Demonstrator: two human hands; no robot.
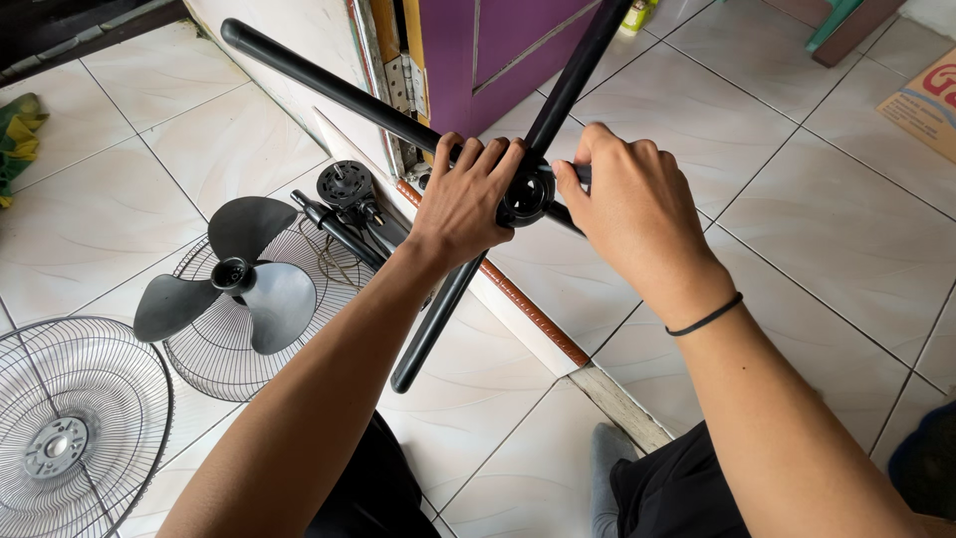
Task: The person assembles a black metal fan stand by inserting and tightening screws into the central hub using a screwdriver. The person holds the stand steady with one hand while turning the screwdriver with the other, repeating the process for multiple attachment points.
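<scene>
Both my hands hold a black cross-shaped fan stand base (438, 309) made of crossed tubes, raised above the tiled floor. My left hand (468, 199) grips the hub from the left, fingers over the top. My right hand (627, 204) clasps the hub (526, 194) from the right, a black band on its wrist. One tube runs up-left toward the wall, another up-right past a purple door.
On the floor at left lie a dark three-blade fan propeller (229, 284) on a wire guard (214, 364), a second wire guard (70, 428) and a black fan motor (347, 187) with cable. A cardboard box (926, 100) sits far right. A door threshold (528, 309) runs beneath.
</scene>
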